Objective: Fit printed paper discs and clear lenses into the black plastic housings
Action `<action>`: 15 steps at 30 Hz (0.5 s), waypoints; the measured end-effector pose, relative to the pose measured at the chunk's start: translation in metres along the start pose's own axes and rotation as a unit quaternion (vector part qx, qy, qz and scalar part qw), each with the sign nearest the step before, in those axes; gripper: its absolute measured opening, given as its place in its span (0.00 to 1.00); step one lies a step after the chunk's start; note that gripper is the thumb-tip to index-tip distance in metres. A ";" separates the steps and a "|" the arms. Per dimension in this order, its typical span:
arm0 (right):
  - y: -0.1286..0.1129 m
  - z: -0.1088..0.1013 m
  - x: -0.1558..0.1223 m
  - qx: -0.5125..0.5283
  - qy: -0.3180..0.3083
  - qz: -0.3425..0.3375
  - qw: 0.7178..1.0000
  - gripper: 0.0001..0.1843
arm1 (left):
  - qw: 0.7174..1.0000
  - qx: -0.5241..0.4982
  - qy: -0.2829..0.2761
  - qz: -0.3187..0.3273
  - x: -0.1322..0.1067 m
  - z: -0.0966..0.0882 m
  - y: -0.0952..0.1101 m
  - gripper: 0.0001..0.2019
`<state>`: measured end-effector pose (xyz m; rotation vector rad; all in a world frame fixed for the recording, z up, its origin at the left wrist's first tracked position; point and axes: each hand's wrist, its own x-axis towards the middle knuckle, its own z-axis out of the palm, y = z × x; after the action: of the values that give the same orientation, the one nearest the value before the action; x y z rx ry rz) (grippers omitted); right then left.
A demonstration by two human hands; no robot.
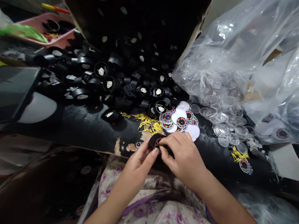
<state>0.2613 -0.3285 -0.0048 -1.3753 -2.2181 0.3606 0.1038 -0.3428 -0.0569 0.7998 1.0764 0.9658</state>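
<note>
Case [152, 142], at the near edge of the table [93, 132], looks part-built: dial [159, 140] in, face uncovered. Cases [111, 115] at left show no dial; left hand [142, 159] has fingers around this one; right hand [183, 152] has fingers pinching, apparently, a yellow pin [156, 144]; loose dials [181, 122], then lids [221, 130], remain.

1 camera, head-worn, looks forward and steeply down from above the floral-clothed lap [161, 207]. Left hand [141, 157] and right hand [184, 154] are near, below centre; black worktop [91, 130] spans mid-view; dark open box [197, 30] stands farther off.
</note>
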 end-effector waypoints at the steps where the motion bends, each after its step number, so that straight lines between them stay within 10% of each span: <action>1: 0.001 0.001 0.002 -0.024 -0.003 -0.013 1.000 0.07 | 1.000 0.009 0.015 -0.005 -0.001 0.001 0.000 0.19; 9: -0.001 0.001 0.009 0.009 -0.013 0.078 0.997 0.04 | 0.983 -0.115 0.101 -0.099 0.001 0.022 -0.007 0.15; 15: 0.070 -0.031 0.007 -0.062 0.013 0.171 0.983 0.07 | 0.994 -0.072 0.067 -0.044 0.014 0.018 -0.016 0.18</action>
<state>0.3292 -0.2919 -0.0099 -1.8240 -2.0086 0.3237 0.1273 -0.3374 -0.0710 0.5720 1.1350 1.0210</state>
